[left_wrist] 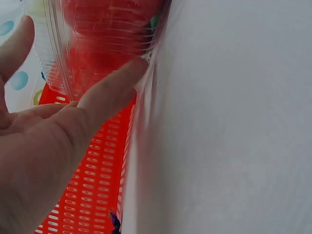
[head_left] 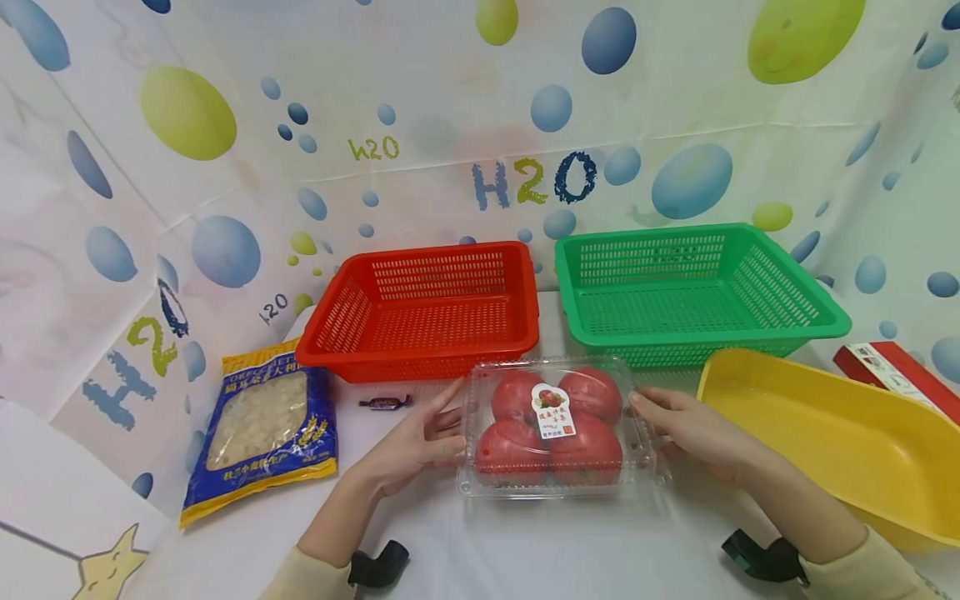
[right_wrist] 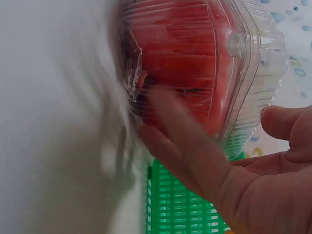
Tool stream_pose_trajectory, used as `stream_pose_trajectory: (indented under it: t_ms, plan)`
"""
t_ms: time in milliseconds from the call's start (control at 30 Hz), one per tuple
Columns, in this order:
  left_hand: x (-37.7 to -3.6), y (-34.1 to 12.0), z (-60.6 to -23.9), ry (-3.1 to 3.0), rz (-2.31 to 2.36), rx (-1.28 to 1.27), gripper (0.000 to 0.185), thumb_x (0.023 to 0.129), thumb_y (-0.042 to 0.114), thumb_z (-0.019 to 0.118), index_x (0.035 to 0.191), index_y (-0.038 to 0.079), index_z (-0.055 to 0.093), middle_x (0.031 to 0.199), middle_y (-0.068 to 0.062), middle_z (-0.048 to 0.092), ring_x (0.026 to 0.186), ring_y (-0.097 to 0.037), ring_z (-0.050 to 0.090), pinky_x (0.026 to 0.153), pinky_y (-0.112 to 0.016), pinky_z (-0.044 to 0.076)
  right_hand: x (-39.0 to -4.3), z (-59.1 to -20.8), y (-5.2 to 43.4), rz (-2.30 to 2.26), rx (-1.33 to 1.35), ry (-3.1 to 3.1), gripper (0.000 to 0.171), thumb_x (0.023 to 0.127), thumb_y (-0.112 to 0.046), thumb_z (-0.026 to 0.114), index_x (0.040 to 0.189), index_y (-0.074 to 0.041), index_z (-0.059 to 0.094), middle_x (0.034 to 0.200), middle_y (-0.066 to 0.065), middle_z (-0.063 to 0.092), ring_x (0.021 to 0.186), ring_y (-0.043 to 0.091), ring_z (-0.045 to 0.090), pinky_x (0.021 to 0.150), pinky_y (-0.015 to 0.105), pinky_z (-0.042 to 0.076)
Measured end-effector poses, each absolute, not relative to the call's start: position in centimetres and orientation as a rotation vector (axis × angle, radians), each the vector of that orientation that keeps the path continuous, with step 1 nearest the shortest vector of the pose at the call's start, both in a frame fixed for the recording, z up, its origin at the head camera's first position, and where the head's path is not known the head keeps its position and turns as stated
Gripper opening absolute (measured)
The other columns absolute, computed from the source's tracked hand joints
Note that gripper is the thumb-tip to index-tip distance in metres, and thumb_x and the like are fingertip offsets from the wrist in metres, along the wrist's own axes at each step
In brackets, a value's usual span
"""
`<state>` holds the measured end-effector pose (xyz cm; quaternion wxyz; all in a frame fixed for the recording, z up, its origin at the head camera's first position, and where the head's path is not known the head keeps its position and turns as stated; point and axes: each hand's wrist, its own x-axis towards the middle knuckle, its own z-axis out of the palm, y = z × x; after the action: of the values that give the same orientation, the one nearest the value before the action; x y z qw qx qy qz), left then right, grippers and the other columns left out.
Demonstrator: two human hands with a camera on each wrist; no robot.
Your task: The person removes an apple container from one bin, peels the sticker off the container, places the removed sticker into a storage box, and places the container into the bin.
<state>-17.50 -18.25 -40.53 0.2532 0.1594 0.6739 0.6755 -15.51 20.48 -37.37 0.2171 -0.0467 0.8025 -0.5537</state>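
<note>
A clear plastic clamshell box [head_left: 555, 429] with several red tomatoes and a small label lies on the white table in front of me. My left hand [head_left: 438, 429] touches its left side with straight fingers. My right hand [head_left: 663, 417] touches its right side, fingers stretched along the wall. In the left wrist view one fingertip [left_wrist: 131, 73] lies against the ribbed box [left_wrist: 102, 39]. The right wrist view is blurred and shows extended fingers [right_wrist: 180, 126] on the box [right_wrist: 195, 58], with the thumb held apart.
Behind the box stand a red basket [head_left: 420, 362] and a green basket [head_left: 712, 337]. A yellow tub [head_left: 825, 433] sits at the right, with a red carton [head_left: 892, 375] behind it. A blue and yellow bag [head_left: 266, 425] and a small wrapped candy [head_left: 385, 402] lie at the left.
</note>
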Motion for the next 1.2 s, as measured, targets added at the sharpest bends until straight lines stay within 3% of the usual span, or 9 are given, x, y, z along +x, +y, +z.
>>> stream_pose_trajectory:
  t_ms: [100, 200, 333, 433, 633, 900, 1200]
  plan:
    - [-17.5, -18.4, -40.2, 1.876, 1.815, 0.426, 0.097, 0.092, 0.012, 0.074, 0.164, 0.021, 0.009, 0.163, -0.021, 0.023, 0.147, -0.040, 0.027, 0.109, -0.049, 0.040, -15.5, -36.9, 20.7, -1.547, -0.179, 2.248, 0.078, 0.108, -0.039, 0.047, 0.156, 0.011, 0.010, 0.158, 0.035, 0.020, 0.138, 0.054, 0.031, 0.105, 0.061, 0.041]
    - [-17.4, -18.2, -39.7, 1.931, 1.814, 0.436, 0.094, 0.094, 0.014, 0.072, 0.164, 0.021, 0.011, 0.166, -0.016, 0.019, 0.149, -0.038, 0.024, 0.112, -0.048, 0.035, -15.5, -36.0, 21.1, -1.566, -0.254, 2.327, 0.076, 0.108, -0.036, 0.049, 0.158, 0.007, 0.010, 0.156, 0.035, 0.024, 0.132, 0.051, 0.044, 0.103, 0.059, 0.043]
    - [-17.2, -17.6, -39.1, 2.061, 1.805, 0.446, 0.088, 0.094, 0.017, 0.071, 0.163, 0.023, 0.018, 0.166, -0.011, 0.020, 0.148, -0.036, 0.027, 0.112, -0.049, 0.035, -15.7, -34.2, 21.6, -1.560, -0.357, 2.496, 0.069, 0.107, -0.032, 0.052, 0.157, 0.004, 0.022, 0.149, 0.032, 0.040, 0.120, 0.044, 0.058, 0.099, 0.051, 0.050]
    - [-16.9, -17.0, -38.9, 2.199, 1.779, 0.424, 0.084, 0.093, 0.019, 0.074, 0.162, 0.027, 0.026, 0.165, -0.006, 0.025, 0.147, -0.034, 0.030, 0.111, -0.052, 0.036, -16.3, -32.9, 21.5, -1.556, -0.419, 2.548, 0.064, 0.105, -0.031, 0.055, 0.155, 0.000, 0.030, 0.146, 0.027, 0.046, 0.121, 0.041, 0.058, 0.097, 0.046, 0.053]
    - [-16.2, -15.7, -39.0, 2.324, 1.816, 0.453, 0.080, 0.092, 0.017, 0.075, 0.159, 0.027, 0.033, 0.163, -0.003, 0.030, 0.147, -0.034, 0.030, 0.108, -0.054, 0.038, -17.8, -31.4, 19.8, -1.501, -0.537, 2.498, 0.060, 0.101, -0.031, 0.062, 0.153, -0.007, 0.041, 0.143, 0.018, 0.054, 0.130, 0.037, 0.052, 0.100, 0.056, 0.048]
    - [-15.4, -14.2, -39.5, 2.405, 1.808, 0.441, 0.077, 0.089, 0.026, 0.079, 0.155, 0.031, 0.041, 0.164, -0.003, 0.027, 0.141, -0.046, 0.036, 0.104, -0.058, 0.043, -20.2, -32.4, 16.2, -1.397, -0.661, 2.365, 0.053, 0.096, -0.026, 0.070, 0.141, -0.005, 0.054, 0.133, 0.015, 0.061, 0.123, 0.034, 0.056, 0.090, 0.044, 0.057]
    - [-15.0, -13.6, -39.8, 2.498, 1.770, 0.362, 0.074, 0.086, 0.026, 0.081, 0.152, 0.026, 0.048, 0.165, -0.001, 0.025, 0.141, -0.048, 0.035, 0.102, -0.062, 0.042, -21.2, -33.2, 13.8, -1.174, -0.833, 2.415, 0.049, 0.091, -0.023, 0.076, 0.134, -0.004, 0.061, 0.116, 0.006, 0.068, 0.100, 0.023, 0.064, 0.083, 0.036, 0.059]
